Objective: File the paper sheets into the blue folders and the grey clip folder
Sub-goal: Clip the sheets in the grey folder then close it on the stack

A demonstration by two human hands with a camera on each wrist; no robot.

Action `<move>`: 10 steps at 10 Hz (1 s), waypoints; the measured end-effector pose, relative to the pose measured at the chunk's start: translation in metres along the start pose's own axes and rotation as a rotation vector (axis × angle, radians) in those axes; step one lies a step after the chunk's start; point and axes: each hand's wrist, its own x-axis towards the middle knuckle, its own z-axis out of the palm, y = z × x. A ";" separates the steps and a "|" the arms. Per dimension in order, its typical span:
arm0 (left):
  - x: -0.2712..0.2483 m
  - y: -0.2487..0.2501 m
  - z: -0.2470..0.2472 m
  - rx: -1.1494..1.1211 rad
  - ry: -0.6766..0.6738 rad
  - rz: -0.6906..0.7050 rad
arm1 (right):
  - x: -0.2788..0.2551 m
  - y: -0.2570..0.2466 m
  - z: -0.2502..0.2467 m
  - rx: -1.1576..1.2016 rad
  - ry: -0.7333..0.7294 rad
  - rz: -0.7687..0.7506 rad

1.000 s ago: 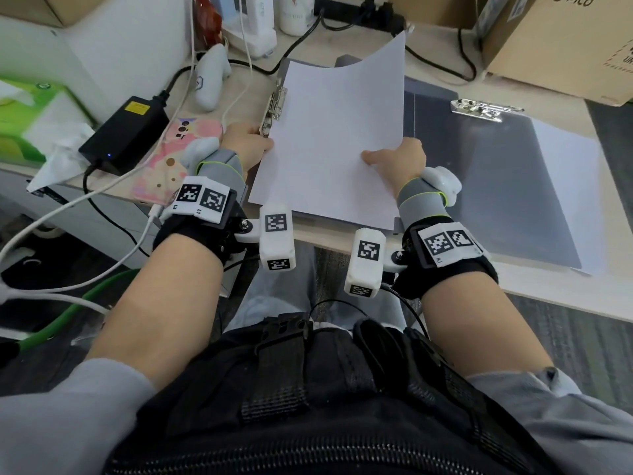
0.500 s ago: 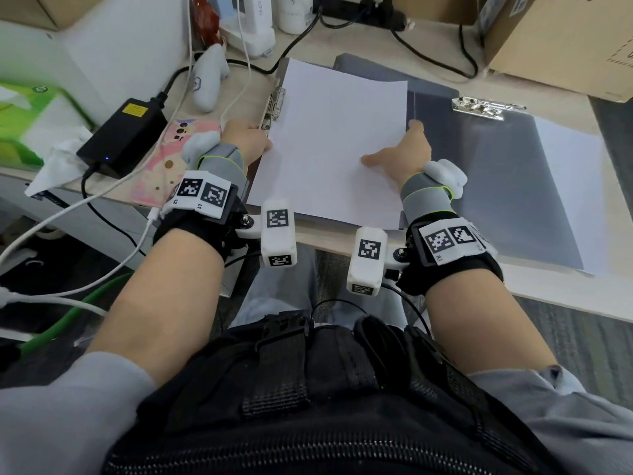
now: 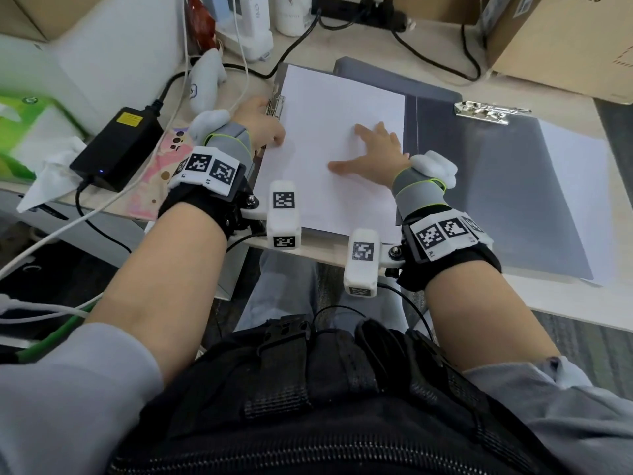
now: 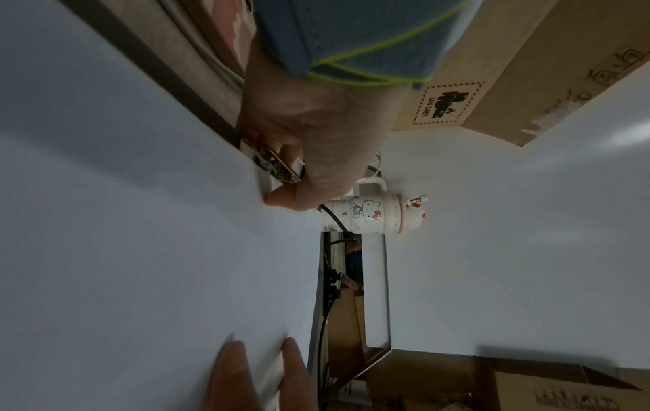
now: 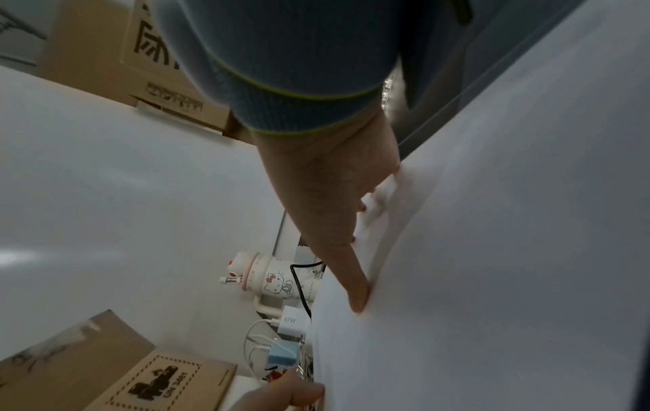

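On the counter [image 3: 342, 250], the paper sheet [image 3: 329, 108] lies flat on the open folder [image 3: 428, 97], held by the right hand [image 3: 373, 152] with fingers spread while the left hand [image 3: 260, 123] pinches the metal clip [image 3: 275, 104], apparently keeping it open for clamping.

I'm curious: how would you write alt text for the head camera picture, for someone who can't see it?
Seen from above, a person's right hand lies flat with spread fingers on a white paper sheet, while the left hand grips the metal clip at the sheet's left edge. A grey clipboard lies to the right on a cluttered desk.
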 end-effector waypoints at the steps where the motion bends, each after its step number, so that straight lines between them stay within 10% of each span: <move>1: 0.004 -0.003 -0.001 -0.103 0.014 0.018 | 0.003 0.002 0.001 0.004 -0.016 -0.020; 6: -0.004 -0.019 -0.006 -0.707 -0.028 -0.085 | 0.008 0.011 0.010 0.020 -0.005 -0.045; 10: -0.019 -0.031 -0.008 -0.554 -0.103 -0.181 | 0.011 0.012 0.013 0.005 0.001 -0.040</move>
